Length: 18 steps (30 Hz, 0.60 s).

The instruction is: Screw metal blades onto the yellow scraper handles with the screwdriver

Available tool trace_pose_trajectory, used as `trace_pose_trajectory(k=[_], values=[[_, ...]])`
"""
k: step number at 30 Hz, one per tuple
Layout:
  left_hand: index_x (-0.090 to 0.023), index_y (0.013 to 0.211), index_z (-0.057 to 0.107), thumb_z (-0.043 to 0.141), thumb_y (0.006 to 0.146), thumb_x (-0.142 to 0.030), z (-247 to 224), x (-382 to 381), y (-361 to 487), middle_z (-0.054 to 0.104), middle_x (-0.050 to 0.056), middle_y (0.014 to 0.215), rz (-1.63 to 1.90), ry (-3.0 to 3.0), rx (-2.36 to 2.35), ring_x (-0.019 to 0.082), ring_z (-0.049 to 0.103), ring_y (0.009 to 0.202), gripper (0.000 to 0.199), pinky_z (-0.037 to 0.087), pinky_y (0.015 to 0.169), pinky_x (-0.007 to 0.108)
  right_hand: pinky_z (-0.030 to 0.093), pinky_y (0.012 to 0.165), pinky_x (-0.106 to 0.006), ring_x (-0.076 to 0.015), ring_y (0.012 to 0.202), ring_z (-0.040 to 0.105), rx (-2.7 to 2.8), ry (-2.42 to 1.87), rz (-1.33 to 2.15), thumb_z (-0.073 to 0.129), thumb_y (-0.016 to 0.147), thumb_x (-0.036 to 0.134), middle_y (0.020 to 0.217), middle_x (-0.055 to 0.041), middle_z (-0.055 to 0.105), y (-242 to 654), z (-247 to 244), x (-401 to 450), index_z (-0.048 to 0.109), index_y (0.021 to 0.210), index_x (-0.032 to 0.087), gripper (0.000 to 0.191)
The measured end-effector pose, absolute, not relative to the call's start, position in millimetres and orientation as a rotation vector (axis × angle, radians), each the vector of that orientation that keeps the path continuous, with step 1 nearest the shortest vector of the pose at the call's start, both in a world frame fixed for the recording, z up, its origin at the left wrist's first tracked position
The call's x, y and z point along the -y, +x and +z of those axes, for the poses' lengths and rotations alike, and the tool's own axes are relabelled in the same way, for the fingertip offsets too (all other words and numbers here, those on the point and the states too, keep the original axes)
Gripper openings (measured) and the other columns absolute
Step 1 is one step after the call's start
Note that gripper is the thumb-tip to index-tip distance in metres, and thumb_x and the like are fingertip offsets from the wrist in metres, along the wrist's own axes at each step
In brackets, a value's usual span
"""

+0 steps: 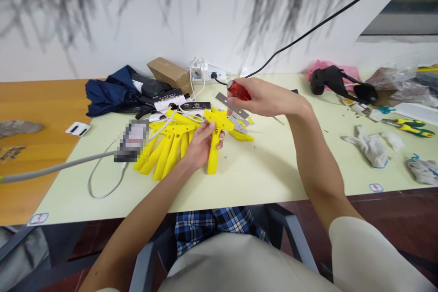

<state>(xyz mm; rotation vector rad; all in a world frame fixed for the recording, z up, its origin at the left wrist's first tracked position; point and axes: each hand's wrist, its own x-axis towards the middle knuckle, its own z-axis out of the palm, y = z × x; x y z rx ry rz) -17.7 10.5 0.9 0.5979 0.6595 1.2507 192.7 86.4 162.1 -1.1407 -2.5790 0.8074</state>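
Observation:
My left hand (201, 146) is wrapped around a yellow T-shaped plastic tool handle (213, 157), its grip pointing down toward me. In my right hand (267, 97) is a screwdriver with a translucent red handle (239, 91), raised over the head of the yellow handle; its tip is hidden behind my fingers. Just left of my left hand, several similar yellow handles (166, 153) lie fanned out. Beyond the held one are flat grey metal blades (226, 101) and another yellow piece (241, 136). A small screw (225, 157) rests on the table nearby.
A grey cable runs to a pixelated dark device (132, 141) at left. Behind are a navy cloth bag (109, 91), a cardboard box (170, 74) and a power strip (207, 73). White gloves (371, 146) and yellow-green pliers (409, 126) lie at right.

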Motion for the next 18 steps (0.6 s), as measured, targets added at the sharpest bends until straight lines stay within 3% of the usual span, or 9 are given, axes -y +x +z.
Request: trace_pose_trajectory(k=[3, 7, 12, 18], values=[[-0.023, 0.103, 0.07, 0.1, 0.083, -0.038, 0.6, -10.3, -17.4, 0.073, 0.002, 0.1, 1.247, 0.593, -0.654, 0.012, 0.065, 0.074, 0.039, 0.049, 0.05, 0.02, 0.043, 0.067, -0.032, -0.0195, 0.079, 0.059, 2.461, -1.103, 0.896, 0.068, 0.108, 0.041, 0.093, -0.0036, 0.077, 190.6, 161.7, -83.5, 0.059, 0.112, 0.024, 0.02], [-0.023, 0.104, 0.072, 0.1, 0.084, -0.038, 1.1, -11.0, -18.0, 0.074, 0.003, 0.101, 1.273, 0.557, -0.654, 0.012, 0.065, 0.073, 0.038, 0.05, 0.053, 0.022, 0.047, 0.069, -0.035, -0.0216, 0.078, 0.065, 2.378, -1.09, 0.912, 0.068, 0.107, 0.049, 0.094, -0.0052, 0.078, 188.7, 161.2, -80.9, 0.061, 0.111, 0.024, 0.026], [-0.023, 0.1, 0.072, 0.094, 0.093, -0.031, 2.2, -14.4, -20.1, 0.075, 0.001, 0.102, 1.305, 0.425, -0.601, 0.013, 0.07, 0.081, 0.025, 0.059, 0.07, 0.026, 0.052, 0.072, -0.035, -0.0235, 0.085, 0.072, 2.221, -1.064, 0.842, 0.06, 0.112, 0.06, 0.106, -0.0086, 0.076, 182.6, 159.4, -77.1, 0.056, 0.113, 0.025, 0.035], [-0.024, 0.102, 0.076, 0.087, 0.1, -0.024, 2.7, -17.6, -24.4, 0.078, 0.0, 0.101, 1.369, 0.344, -0.463, 0.015, 0.074, 0.09, 0.012, 0.062, 0.088, 0.032, 0.05, 0.063, -0.033, -0.0245, 0.085, 0.072, 1.883, -0.881, 0.898, 0.077, 0.103, 0.055, 0.087, -0.0048, 0.068, 164.8, 150.8, -64.8, 0.053, 0.094, 0.026, 0.039]])
